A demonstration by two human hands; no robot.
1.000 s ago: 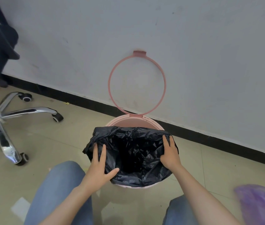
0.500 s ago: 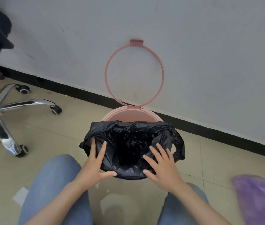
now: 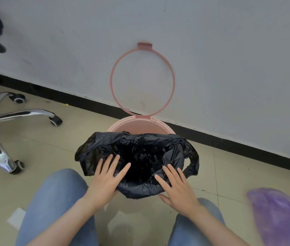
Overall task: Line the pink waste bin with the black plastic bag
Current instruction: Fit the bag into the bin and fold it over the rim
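The pink waste bin stands on the floor against the wall, its pink ring lid flipped up against the wall. The black plastic bag sits in the bin with its mouth open and folded over the near, left and right rim; the far inner wall stays bare pink. My left hand lies flat on the bag at the near-left rim, fingers spread. At the near-right rim my right hand presses flat on the bag, thumb below the bag's edge. A loose bag handle hangs off the right side.
A chrome office chair base with castors stands at the left. A blurred purple object sits at the lower right. My knees in blue jeans flank the bin. A black skirting strip runs along the wall.
My right hand has come from the bin's right rim round to the near-right rim and flattened. The bag has spread wider over the rim. The left hand has shifted slightly inward.
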